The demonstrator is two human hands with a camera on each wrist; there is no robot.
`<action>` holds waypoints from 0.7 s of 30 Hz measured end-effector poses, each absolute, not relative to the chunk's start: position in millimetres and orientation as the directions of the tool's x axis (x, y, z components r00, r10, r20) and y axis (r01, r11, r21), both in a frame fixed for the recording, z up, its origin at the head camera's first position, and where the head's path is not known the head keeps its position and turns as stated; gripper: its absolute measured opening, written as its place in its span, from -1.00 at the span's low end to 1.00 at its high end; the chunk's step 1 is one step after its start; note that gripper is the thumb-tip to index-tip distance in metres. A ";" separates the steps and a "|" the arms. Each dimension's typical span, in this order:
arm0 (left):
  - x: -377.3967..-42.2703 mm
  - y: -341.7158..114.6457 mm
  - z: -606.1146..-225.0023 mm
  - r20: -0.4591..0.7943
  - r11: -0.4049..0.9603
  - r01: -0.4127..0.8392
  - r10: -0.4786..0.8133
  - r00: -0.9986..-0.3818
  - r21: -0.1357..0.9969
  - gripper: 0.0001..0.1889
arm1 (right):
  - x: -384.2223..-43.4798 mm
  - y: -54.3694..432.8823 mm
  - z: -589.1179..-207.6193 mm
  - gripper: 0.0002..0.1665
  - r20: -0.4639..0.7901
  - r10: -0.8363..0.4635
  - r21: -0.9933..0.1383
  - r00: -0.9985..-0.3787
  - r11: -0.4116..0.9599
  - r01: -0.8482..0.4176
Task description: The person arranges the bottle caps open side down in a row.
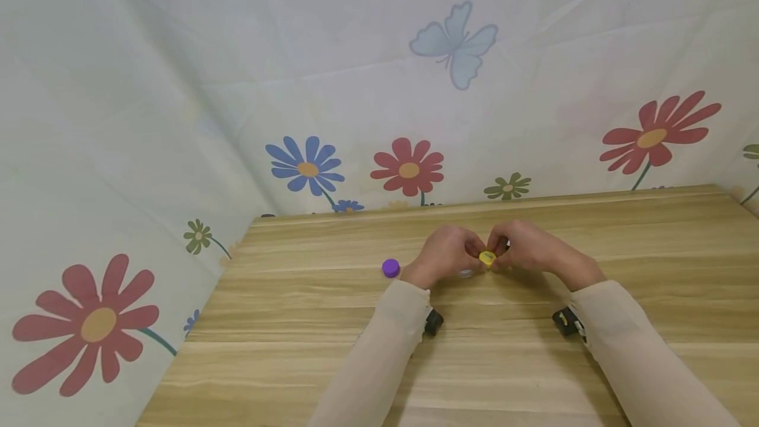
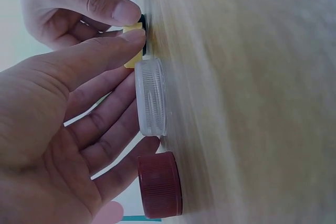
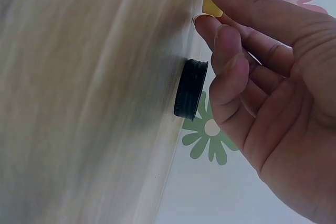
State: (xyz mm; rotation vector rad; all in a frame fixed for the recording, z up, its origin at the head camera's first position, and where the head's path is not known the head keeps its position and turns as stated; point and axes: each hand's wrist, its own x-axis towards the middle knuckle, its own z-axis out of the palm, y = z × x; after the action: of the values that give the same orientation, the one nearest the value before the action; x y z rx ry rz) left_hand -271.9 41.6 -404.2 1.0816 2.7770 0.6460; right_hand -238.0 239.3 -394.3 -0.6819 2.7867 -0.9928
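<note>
Between the two hands, just over the wooden table, is a small yellow bottle cap [image 1: 487,258]. My left hand [image 1: 443,254] pinches it from one side with thumb and fingertips. From the other side my right hand [image 1: 528,250] pinches it the same way. In the left wrist view a clear ribbed cap [image 2: 150,98] sits by the left fingers, and a dark red cap [image 2: 159,185] lies closer to the wrist. A black cap [image 3: 191,89] stands beside the right fingers in the right wrist view. The head view mostly hides these behind the hands.
A purple cap [image 1: 391,268] lies on the wooden table [image 1: 308,321], left of the left hand. Behind the table hangs a pale cloth [image 1: 356,71] printed with flowers and a butterfly. Dark wrist devices [image 1: 566,321] show at both sleeves.
</note>
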 end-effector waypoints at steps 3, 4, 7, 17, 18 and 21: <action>-271.7 41.8 -404.2 0.068 0.659 0.627 0.665 -0.744 0.415 -0.78 | -238.0 239.5 -394.4 -0.74 0.043 -0.446 -0.622 -0.894 0.688 -0.373; -271.6 41.7 -404.2 0.068 0.658 0.629 0.667 -0.742 0.414 -0.78 | -238.3 239.4 -394.6 -0.74 0.040 -0.444 -0.621 -0.895 0.691 -0.371; -271.6 42.0 -404.4 0.065 0.655 0.632 0.671 -0.739 0.415 -0.79 | -238.8 239.8 -395.4 -0.73 0.037 -0.443 -0.616 -0.896 0.696 -0.369; -271.8 42.9 -404.7 0.032 0.671 0.630 0.674 -0.738 0.392 -0.78 | -237.4 239.5 -394.5 -0.71 0.026 -0.445 -0.596 -0.895 0.712 -0.371; -272.0 42.9 -404.7 0.032 0.671 0.630 0.674 -0.738 0.391 -0.78 | -237.4 239.5 -394.6 -0.71 0.024 -0.444 -0.595 -0.896 0.714 -0.370; -272.1 43.0 -404.9 0.036 0.670 0.632 0.675 -0.737 0.391 -0.78 | -236.9 239.8 -394.7 -0.70 0.019 -0.443 -0.592 -0.896 0.718 -0.368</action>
State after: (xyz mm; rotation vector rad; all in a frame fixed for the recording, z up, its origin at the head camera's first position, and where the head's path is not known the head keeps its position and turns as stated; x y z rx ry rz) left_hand -272.1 43.0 -404.9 1.0866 2.7671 0.5836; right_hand -236.9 239.8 -394.7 -0.6629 2.7952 -0.9228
